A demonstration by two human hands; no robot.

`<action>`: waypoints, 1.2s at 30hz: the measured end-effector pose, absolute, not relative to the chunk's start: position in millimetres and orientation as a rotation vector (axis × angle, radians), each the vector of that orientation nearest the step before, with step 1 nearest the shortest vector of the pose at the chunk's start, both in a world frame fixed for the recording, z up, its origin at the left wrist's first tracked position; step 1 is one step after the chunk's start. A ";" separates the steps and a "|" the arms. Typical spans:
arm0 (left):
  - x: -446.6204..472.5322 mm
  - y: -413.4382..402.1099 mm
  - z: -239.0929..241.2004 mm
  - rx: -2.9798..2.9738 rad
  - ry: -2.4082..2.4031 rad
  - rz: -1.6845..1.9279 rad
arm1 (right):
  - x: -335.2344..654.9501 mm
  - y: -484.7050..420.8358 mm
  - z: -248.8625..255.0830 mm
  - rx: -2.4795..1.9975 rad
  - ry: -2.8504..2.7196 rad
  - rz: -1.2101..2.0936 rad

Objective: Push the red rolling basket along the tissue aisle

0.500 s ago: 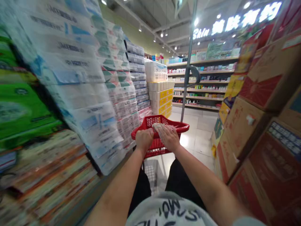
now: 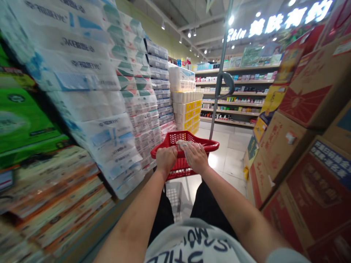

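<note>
A shopping cart with a red plastic rim and mesh basket [image 2: 212, 146] stands right in front of my body. My left hand [image 2: 166, 159] is closed around the left part of the red handle. My right hand [image 2: 195, 157] lies across the handle beside it, fingers bent over a crumpled whitish wipe [image 2: 181, 143]. The wipe lies between those fingers and the red plastic, and its lower part is hidden under the hand. The two hands are close together.
Stacked tissue packs [image 2: 95, 120] line the left side, with green packages [image 2: 24, 124] nearer me. Cardboard boxes [image 2: 276, 146] are piled along the right. A grey metal pole [image 2: 218, 82] rises behind the cart. Stocked shelves [image 2: 236, 95] stand at the back over a tiled floor [image 2: 230, 157].
The cart and both hands appear slightly lower-left to upper-left shifted in view. My grip on the handle and the wipe looks the same.
</note>
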State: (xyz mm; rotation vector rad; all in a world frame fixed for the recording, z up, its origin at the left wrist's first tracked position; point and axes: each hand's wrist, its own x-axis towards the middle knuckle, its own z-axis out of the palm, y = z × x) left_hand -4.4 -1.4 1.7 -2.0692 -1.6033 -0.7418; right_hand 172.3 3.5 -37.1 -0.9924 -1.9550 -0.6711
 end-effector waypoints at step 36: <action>-9.4 0.1 0.3 -2.028 -1.605 -0.749 | 172.6 -7.4 -50.6 -0.921 -1.986 -0.589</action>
